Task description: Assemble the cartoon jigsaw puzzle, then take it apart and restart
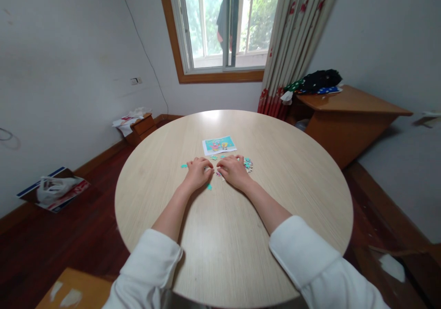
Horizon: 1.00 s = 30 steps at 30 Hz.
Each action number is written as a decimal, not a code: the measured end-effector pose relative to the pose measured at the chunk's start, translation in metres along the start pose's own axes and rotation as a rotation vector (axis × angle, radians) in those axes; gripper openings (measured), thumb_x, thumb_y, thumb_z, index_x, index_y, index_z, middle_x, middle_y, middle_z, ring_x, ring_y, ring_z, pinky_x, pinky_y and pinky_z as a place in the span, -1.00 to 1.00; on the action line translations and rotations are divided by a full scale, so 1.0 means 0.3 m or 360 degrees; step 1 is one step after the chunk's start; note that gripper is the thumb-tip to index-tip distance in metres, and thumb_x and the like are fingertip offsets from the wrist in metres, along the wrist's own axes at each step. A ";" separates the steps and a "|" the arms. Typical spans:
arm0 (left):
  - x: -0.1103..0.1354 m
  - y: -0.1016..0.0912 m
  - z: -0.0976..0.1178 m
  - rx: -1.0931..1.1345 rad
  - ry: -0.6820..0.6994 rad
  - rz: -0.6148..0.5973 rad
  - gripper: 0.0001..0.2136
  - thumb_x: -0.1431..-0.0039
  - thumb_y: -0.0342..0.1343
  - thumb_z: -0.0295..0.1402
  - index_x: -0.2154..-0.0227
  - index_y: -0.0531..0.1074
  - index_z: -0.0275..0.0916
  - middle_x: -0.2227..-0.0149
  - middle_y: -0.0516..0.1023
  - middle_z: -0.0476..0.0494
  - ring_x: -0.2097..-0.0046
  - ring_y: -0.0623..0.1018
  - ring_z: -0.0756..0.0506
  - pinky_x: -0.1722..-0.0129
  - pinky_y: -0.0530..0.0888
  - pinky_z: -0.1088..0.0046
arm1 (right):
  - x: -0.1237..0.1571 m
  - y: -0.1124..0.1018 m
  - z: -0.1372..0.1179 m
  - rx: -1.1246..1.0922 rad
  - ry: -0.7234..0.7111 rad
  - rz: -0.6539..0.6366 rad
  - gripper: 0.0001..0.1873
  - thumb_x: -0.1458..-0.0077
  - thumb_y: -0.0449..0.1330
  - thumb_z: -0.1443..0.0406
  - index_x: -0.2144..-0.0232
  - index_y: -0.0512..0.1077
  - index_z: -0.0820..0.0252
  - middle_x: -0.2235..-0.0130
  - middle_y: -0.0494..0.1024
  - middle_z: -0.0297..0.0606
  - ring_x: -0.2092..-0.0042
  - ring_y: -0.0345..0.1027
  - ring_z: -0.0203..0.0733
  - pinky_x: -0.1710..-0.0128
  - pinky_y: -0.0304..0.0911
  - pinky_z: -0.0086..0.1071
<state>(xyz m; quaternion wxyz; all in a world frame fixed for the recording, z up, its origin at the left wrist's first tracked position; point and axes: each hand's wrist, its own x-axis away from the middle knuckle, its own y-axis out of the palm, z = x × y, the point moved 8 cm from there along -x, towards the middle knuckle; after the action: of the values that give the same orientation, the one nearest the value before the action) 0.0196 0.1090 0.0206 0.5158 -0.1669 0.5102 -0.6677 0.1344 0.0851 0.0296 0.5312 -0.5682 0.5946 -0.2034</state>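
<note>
at the frame's centre we see the left hand (199,173) and right hand (234,171) curled among puzzle pieces (209,187); whether either grips one, we cannot tell. the heap (248,163) sits just right of them, presumably for easy reach; the picture card (219,145) lies above, probably to stay visible.

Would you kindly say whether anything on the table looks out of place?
Slightly: one teal puzzle piece lies alone on the near side of the left hand, away from the pile by the right hand.
</note>
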 end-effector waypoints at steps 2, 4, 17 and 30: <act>0.001 0.017 0.019 0.0023 0.0093 -0.0092 -0.79 -0.12 0.01 -0.47 0.33 0.56 -0.17 0.12 0.52 -0.15 0.04 0.39 -0.16 0.07 0.16 0.21 | -0.001 -0.022 0.031 -0.0065 0.0050 0.0065 -0.87 -0.12 0.12 0.37 0.36 0.49 0.17 0.24 0.58 -0.22 0.13 0.32 -0.15 0.08 -0.12 -0.21; 0.003 0.036 0.031 0.0007 0.0158 -0.0199 -0.71 -0.10 -0.02 -0.54 0.30 0.58 -0.11 0.10 0.52 -0.13 0.04 0.37 -0.16 0.07 0.15 0.21 | 0.001 -0.039 0.060 -0.0124 0.0066 0.0071 -0.87 -0.09 0.13 0.38 0.39 0.50 0.19 0.29 0.57 -0.23 0.16 0.32 -0.17 0.11 -0.09 -0.25; -0.014 0.010 -0.068 -0.0045 -0.0078 -0.0109 -0.66 -0.06 -0.11 -0.57 0.38 0.60 -0.20 0.12 0.55 -0.21 0.04 0.39 -0.23 0.06 0.19 0.12 | 0.029 0.001 0.029 -0.0136 -0.0043 -0.0465 -0.93 0.08 0.34 0.28 0.45 0.55 0.15 0.32 0.55 -0.25 0.14 0.31 -0.10 0.09 -0.01 -0.24; -0.018 -0.061 -0.128 0.0759 -0.0346 0.0446 -0.70 0.11 -0.09 -0.62 0.51 0.55 -0.28 0.42 0.57 -0.16 0.35 0.50 -0.08 0.28 0.37 0.41 | 0.025 0.048 -0.022 -0.0376 -0.0113 -0.0319 -0.84 -0.13 0.16 0.35 0.45 0.51 0.27 0.42 0.55 -0.22 0.37 0.33 -0.27 0.26 0.13 -0.38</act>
<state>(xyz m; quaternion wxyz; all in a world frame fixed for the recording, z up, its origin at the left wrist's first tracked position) -0.0165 0.1323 0.0217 0.6792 -0.0394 0.2987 -0.6692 0.1237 0.0800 0.0168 0.4585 -0.6900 0.5356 -0.1639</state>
